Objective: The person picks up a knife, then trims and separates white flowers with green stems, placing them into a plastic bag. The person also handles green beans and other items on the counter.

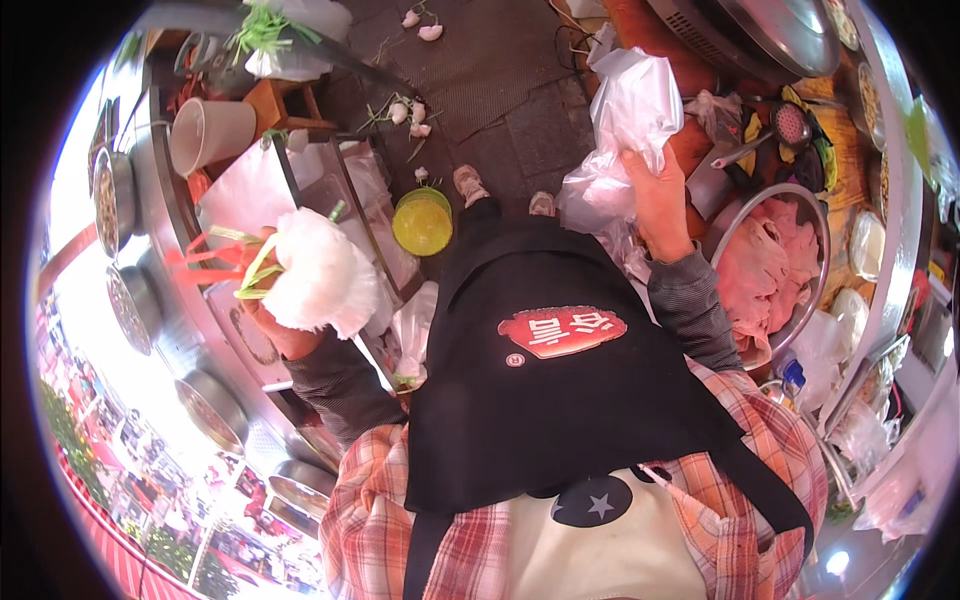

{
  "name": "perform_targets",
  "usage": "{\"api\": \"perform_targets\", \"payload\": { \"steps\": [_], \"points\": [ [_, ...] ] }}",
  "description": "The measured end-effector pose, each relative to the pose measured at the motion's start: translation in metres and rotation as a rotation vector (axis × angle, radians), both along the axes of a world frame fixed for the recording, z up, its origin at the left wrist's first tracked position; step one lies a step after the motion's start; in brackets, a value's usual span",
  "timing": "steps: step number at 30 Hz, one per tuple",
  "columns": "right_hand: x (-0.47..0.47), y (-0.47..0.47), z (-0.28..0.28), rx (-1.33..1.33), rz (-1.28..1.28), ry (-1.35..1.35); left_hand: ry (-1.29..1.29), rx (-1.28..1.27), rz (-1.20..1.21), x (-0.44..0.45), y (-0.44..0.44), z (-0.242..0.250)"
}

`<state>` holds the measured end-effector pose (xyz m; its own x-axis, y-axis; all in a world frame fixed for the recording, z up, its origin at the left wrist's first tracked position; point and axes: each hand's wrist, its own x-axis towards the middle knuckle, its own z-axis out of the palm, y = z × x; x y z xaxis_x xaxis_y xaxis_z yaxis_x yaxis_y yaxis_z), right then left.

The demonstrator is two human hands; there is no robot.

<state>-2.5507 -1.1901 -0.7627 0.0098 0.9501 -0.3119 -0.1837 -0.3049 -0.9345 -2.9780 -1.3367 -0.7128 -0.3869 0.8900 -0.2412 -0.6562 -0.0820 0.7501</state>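
At the left, my left hand [281,330] is closed around the green stems of a large white ruffled bundle [319,270], perhaps a white flower or vegetable; thin red strips stick out beside the fingers. On the right, my right hand [656,199] grips a translucent white plastic bag [637,97], which hangs crumpled below and beside the fingers. Just right of that hand stands a large metal bowl [825,285] with pale pink raw meat or skins [772,262].
A pale bucket [214,135] stands near a wooden stool [281,105]. A yellow-green tub [422,225] is on the floor near my feet. White bulbs with stems [409,112] lie on the dark floor. A perforated ladle [787,127] rests on the right counter. Metal bowls [135,307] line the left counter.
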Motion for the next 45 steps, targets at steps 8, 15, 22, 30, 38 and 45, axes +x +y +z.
{"api": "perform_targets", "payload": {
  "steps": [8, 15, 22, 30, 38, 45],
  "points": [
    [-0.063, 0.010, 0.048, -0.300, 0.153, 0.284, -0.014, -0.488, -0.458, 0.059, -0.009, -0.038],
    [-0.107, 0.040, 0.035, -0.361, 0.280, 0.563, -0.155, -0.823, -0.806, 0.052, 0.048, -0.084],
    [-0.155, 0.059, 0.029, -0.560, 0.409, 0.964, 0.560, -0.261, -1.665, 0.010, 0.083, -0.136],
    [-0.193, 0.041, -0.008, 0.095, 1.311, 0.111, 0.428, -0.429, -1.179, -0.041, 0.127, -0.111],
    [-0.199, 0.096, 0.010, 0.132, 1.520, -0.162, 0.514, -0.390, -1.477, -0.033, 0.089, -0.112],
    [-0.141, 0.124, -0.022, -0.875, 0.588, 1.220, 0.535, -0.334, -1.418, 0.020, 0.087, -0.119]
  ]
}}
